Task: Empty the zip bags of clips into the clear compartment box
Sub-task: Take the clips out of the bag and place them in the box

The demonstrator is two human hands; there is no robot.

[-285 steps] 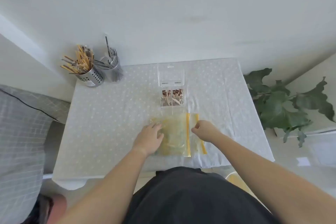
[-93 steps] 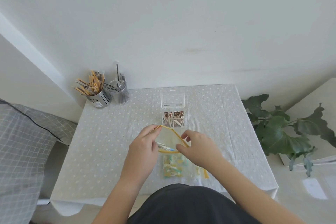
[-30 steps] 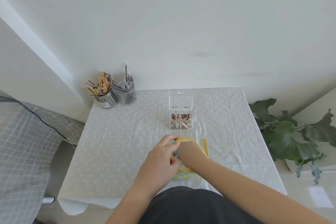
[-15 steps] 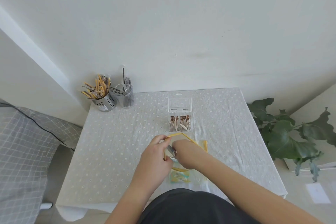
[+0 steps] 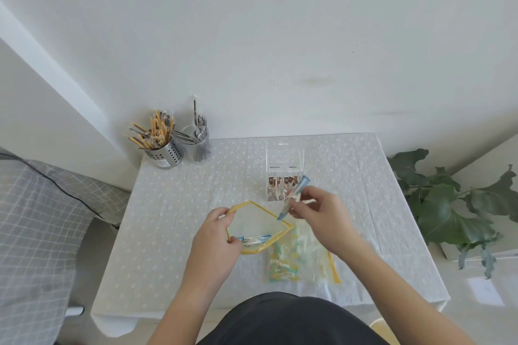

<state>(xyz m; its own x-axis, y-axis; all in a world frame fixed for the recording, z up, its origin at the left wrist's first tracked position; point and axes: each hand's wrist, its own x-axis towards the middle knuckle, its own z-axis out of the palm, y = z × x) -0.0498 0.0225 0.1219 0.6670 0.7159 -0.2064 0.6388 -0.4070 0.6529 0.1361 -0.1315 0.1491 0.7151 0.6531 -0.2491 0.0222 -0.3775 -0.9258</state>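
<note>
My left hand [image 5: 217,235] grips the yellow rim of an open zip bag [image 5: 259,220], holding its mouth wide; blue clips still lie inside it. My right hand [image 5: 322,216] pinches a small bunch of blue clips [image 5: 294,196] lifted out of the bag, just in front of the clear compartment box [image 5: 283,187]. The box stands on the table with its lid up, and its far compartments hold brown clips. A second zip bag [image 5: 297,260] of green and yellow clips lies flat on the table under my right forearm.
A perforated steel cup [image 5: 165,152] of yellow sticks and a clear cup [image 5: 199,145] of metal pieces stand at the table's far left corner. A leafy plant [image 5: 451,204] is beyond the right edge, a checked cushion [image 5: 33,221] to the left.
My right hand has come out of the open bag with a bunch of blue clips and risen toward the box. My left hand keeps the bag's mouth open.
</note>
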